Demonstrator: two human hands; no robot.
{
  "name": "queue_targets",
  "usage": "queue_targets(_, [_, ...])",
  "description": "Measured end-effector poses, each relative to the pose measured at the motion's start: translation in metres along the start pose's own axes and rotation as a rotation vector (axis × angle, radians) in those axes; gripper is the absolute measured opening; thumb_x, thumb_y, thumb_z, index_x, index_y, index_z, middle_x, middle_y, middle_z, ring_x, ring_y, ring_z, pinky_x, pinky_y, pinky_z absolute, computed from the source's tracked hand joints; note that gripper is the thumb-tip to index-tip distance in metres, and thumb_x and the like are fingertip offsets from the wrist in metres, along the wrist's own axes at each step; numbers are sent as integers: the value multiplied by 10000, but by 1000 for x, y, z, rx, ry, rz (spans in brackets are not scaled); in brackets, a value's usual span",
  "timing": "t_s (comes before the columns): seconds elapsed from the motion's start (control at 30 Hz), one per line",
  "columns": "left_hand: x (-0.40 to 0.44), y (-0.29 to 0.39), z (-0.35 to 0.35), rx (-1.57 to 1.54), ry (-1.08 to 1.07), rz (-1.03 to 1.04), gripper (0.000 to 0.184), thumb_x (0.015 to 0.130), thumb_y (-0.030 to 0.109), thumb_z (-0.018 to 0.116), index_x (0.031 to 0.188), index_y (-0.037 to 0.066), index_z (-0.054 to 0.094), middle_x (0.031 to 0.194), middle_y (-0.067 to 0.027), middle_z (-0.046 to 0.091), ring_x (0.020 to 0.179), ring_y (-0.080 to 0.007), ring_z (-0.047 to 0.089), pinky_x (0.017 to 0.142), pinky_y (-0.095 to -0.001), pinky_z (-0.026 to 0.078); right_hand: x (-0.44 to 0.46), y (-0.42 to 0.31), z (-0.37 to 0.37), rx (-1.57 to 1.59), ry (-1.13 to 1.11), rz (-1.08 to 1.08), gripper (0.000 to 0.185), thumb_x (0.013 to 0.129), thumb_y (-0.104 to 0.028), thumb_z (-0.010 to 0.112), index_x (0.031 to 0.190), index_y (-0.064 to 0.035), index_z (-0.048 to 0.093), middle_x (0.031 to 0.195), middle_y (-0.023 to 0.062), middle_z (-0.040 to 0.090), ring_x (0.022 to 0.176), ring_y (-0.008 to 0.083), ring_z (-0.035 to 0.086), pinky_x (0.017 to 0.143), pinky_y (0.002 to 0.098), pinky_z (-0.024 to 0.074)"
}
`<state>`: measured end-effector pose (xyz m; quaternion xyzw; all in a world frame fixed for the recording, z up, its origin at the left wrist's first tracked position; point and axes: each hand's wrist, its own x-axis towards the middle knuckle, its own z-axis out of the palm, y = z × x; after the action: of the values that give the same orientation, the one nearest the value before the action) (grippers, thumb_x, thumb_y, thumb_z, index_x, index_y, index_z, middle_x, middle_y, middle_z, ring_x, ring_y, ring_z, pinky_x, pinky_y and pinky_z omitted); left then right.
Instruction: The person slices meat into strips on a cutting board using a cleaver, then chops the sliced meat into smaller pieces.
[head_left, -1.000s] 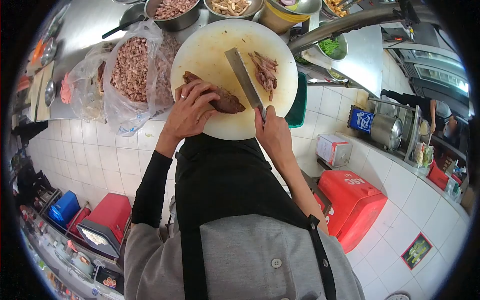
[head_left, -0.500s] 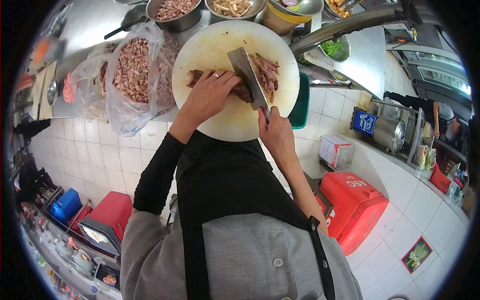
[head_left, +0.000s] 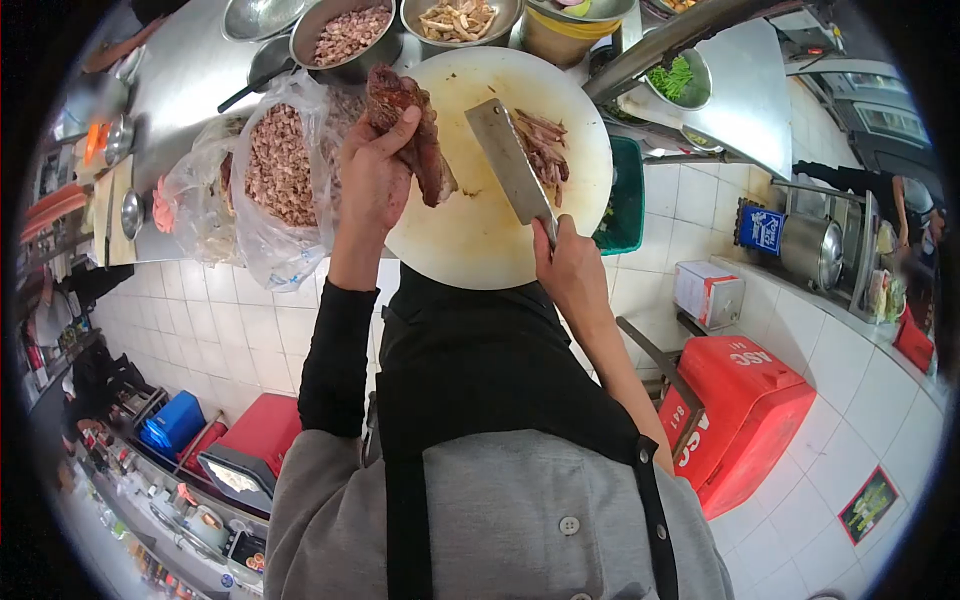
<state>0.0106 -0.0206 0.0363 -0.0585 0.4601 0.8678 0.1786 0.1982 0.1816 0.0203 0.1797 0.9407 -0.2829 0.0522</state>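
Observation:
My left hand (head_left: 378, 165) grips a dark reddish-brown piece of meat (head_left: 420, 135), lifted over the left side of the round white cutting board (head_left: 470, 240). The thumb lies across the meat, which stands on a slant with its lower end toward the board. My right hand (head_left: 572, 258) is closed around the handle of a cleaver (head_left: 508, 155). Its broad blade lies over the middle of the board, beside a row of sliced meat (head_left: 543, 150) on the right part.
Left of the board stands a clear plastic bag (head_left: 280, 165) full of diced meat. Bowls of chopped meat (head_left: 350, 35) and pale strips (head_left: 455, 20) line the back. A green bin (head_left: 625, 195) is at the board's right, with a red crate (head_left: 735, 420) on the floor.
My left hand has raised the meat off the board, moved it to the left and turned it more upright. The cleaver stays beside the slices in my right hand. The view has shifted slightly.

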Motion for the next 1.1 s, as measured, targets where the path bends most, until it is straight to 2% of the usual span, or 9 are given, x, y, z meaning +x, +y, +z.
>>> queue_targets(0.43, [-2,4,-3,135,115,-6,286,1037,9,672,1312,-20,599,1193,-117,705,1073,-236,705,925,-383,598,0,2,3,15,-7,9,403,1083,-336,630,909,18,546,661,313,665,625,505,701,538,576,561])
queue_targets(0.53, [3,-8,-10,94,100,16,306,1016,-4,684,1306,-25,589,1198,-140,703,1094,-245,704,919,-390,602,0,1,2,22,-9,10,404,1085,-335,627,908,19,546,661,316,664,622,506,700,535,576,560])
queue_targets(0.63, [-9,-22,-5,215,231,-88,419,989,2,718,1363,-25,532,1227,-157,687,1135,-247,694,953,-408,594,0,1,2,15,-11,11,405,1087,-335,621,906,20,545,661,317,664,620,506,699,532,578,558])
queue_targets(0.73, [-17,-55,-29,602,318,81,623,929,78,808,1415,-35,434,1256,-176,663,1120,-237,678,988,-385,547,0,0,3,15,-20,16,405,1090,-334,617,906,20,546,657,318,662,616,505,698,529,581,556])
queue_targets(0.77, [-21,-57,-36,763,276,160,659,925,113,824,1433,-31,431,1313,-221,618,1113,-278,674,979,-392,550,0,-2,1,10,-28,23,406,1090,-334,616,906,21,547,656,318,661,615,505,697,528,582,555])
queue_targets(0.87, [-33,-40,-39,1036,247,348,700,923,132,831,1471,-6,418,1389,-227,556,1156,-341,649,1039,-452,518,1,-3,-1,14,-37,32,406,1091,-334,615,906,22,548,651,318,658,611,505,696,525,585,552])
queue_targets(0.97, [-41,-28,-44,1375,192,536,631,934,152,831,1450,44,485,1408,-178,564,1299,-332,578,1092,-497,499,0,-3,0,5,-29,25,406,1091,-333,615,907,22,548,647,317,655,609,504,696,526,585,553])
queue_targets(1.07, [-48,-14,-39,1426,15,675,552,883,121,825,1388,109,601,1391,-153,559,1291,-400,546,1141,-535,400,2,-2,1,5,-27,11,405,1089,-335,617,906,19,545,644,315,653,610,501,697,532,583,556])
queue_targets(1.1, [-51,-14,-40,1468,-105,679,513,886,115,813,1362,118,623,1382,-138,572,1295,-387,546,1136,-526,406,2,-2,1,7,-28,9,404,1088,-336,618,905,17,543,643,315,653,610,500,697,534,582,557])
